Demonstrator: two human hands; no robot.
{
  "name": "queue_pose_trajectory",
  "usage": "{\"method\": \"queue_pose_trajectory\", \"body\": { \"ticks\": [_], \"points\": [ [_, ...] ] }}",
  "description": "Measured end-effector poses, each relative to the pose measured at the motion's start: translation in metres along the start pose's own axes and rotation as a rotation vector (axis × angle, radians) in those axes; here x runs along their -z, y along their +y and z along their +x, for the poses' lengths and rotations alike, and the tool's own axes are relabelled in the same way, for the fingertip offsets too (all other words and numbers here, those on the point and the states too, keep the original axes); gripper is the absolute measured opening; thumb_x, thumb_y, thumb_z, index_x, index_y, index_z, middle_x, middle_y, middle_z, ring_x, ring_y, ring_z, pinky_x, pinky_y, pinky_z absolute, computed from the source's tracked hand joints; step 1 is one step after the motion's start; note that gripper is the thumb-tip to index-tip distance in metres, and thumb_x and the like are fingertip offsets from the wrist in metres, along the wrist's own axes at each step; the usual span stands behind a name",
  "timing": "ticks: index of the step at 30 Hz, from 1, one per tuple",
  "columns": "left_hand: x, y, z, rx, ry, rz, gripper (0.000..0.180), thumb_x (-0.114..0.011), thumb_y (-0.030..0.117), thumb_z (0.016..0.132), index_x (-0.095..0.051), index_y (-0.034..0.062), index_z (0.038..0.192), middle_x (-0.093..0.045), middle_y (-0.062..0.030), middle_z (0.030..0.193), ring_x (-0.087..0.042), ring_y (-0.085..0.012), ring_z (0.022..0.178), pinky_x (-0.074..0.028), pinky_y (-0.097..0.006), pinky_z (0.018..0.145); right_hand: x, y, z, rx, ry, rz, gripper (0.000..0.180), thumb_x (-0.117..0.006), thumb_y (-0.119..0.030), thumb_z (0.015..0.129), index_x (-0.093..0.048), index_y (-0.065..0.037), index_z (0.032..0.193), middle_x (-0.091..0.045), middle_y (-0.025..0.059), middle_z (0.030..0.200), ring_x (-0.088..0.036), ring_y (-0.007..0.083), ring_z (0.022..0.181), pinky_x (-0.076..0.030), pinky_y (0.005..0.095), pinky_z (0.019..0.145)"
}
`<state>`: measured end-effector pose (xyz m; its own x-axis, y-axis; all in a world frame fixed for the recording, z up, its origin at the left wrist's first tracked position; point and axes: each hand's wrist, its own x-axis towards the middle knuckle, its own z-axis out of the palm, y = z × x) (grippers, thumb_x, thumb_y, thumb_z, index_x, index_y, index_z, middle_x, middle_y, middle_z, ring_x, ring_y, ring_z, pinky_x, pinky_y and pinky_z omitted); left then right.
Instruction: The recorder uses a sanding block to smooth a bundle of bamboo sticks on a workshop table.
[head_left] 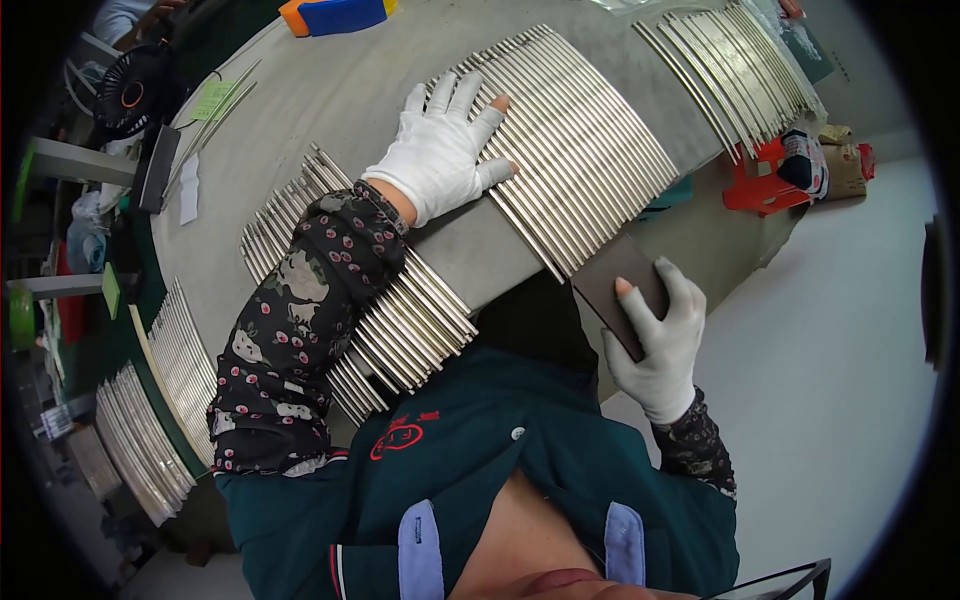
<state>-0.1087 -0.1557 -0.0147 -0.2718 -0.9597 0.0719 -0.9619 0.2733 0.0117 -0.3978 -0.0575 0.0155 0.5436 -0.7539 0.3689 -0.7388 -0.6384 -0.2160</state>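
Note:
A wide row of thin, shiny metal rods (590, 130) lies side by side on the grey table. My left hand (435, 155), in a white glove with bare fingertips showing, rests on the row's left edge, fingers spread. At the rods' near ends, my gloved right hand (660, 345) grips a flat dark brown plate (620, 285), whose edge is up against or very close to them. Beneath and beside my left forearm lies a second row of metal rods (425, 320), partly hidden by the patterned sleeve.
More rods (730, 75) lie at the far right of the table (330, 85), and others (180, 350) at the left. A blue and orange object (340, 15) sits at the far edge. A black fan (135, 90) stands left; a red box (765, 180) is beyond the right edge.

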Motion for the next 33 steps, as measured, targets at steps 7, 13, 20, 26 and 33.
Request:
{"method": "queue_pose_trajectory", "body": {
  "ticks": [7, 13, 20, 26, 33],
  "points": [
    [-0.003, -0.005, -0.002, -0.017, -0.002, -0.006, 0.075, -0.041, 0.06, 0.09, -0.029, 0.0113, 0.146, -0.023, -0.0274, 0.148, -0.019, -0.0436, 0.138, -0.013, -0.053, 0.113, -0.002, -0.001, -0.008, -0.049, 0.076, 0.034, 0.066, -0.076, -0.008, 0.057, -0.056, -0.012, 0.119, -0.041, 0.0226, 0.129, -0.046, 0.0376, 0.107, -0.042, 0.0456, 0.089],
    [-0.001, -0.003, -0.006, -0.005, -0.012, 0.004, 0.075, -0.041, 0.059, 0.091, -0.029, 0.011, 0.146, -0.024, -0.0276, 0.147, -0.019, -0.043, 0.138, -0.013, -0.053, 0.113, -0.006, 0.0, -0.003, -0.022, 0.069, 0.057, 0.067, -0.077, -0.009, 0.055, -0.057, -0.011, 0.119, -0.041, 0.0233, 0.129, -0.046, 0.0375, 0.108, -0.042, 0.0459, 0.09],
    [-0.001, -0.003, -0.011, -0.009, 0.038, -0.041, 0.072, -0.047, 0.054, 0.089, -0.034, 0.0097, 0.144, -0.027, -0.0261, 0.147, -0.024, -0.0412, 0.137, -0.014, -0.052, 0.112, -0.015, -0.004, 0.009, 0.002, 0.062, 0.039, 0.063, -0.076, -0.011, 0.058, -0.057, -0.013, 0.118, -0.042, 0.0221, 0.128, -0.047, 0.0364, 0.106, -0.042, 0.0445, 0.088],
    [-0.002, -0.005, -0.011, -0.01, 0.054, -0.019, 0.071, -0.047, 0.054, 0.089, -0.035, 0.0098, 0.144, -0.026, -0.0252, 0.148, -0.023, -0.04, 0.138, -0.014, -0.051, 0.113, -0.027, -0.021, 0.034, 0.003, 0.055, -0.073, 0.057, -0.076, -0.017, 0.062, -0.059, -0.015, 0.117, -0.043, 0.0212, 0.127, -0.047, 0.0336, 0.105, -0.042, 0.0427, 0.084],
    [-0.004, -0.003, -0.009, -0.018, 0.06, -0.013, 0.072, -0.046, 0.054, 0.089, -0.034, 0.009, 0.144, -0.027, -0.0257, 0.147, -0.023, -0.0403, 0.138, -0.014, -0.052, 0.112, -0.029, -0.024, 0.042, -0.005, 0.057, -0.077, 0.055, -0.074, -0.017, 0.065, -0.059, -0.015, 0.117, -0.043, 0.0212, 0.126, -0.047, 0.0343, 0.104, -0.042, 0.0425, 0.084]
  ]
}}
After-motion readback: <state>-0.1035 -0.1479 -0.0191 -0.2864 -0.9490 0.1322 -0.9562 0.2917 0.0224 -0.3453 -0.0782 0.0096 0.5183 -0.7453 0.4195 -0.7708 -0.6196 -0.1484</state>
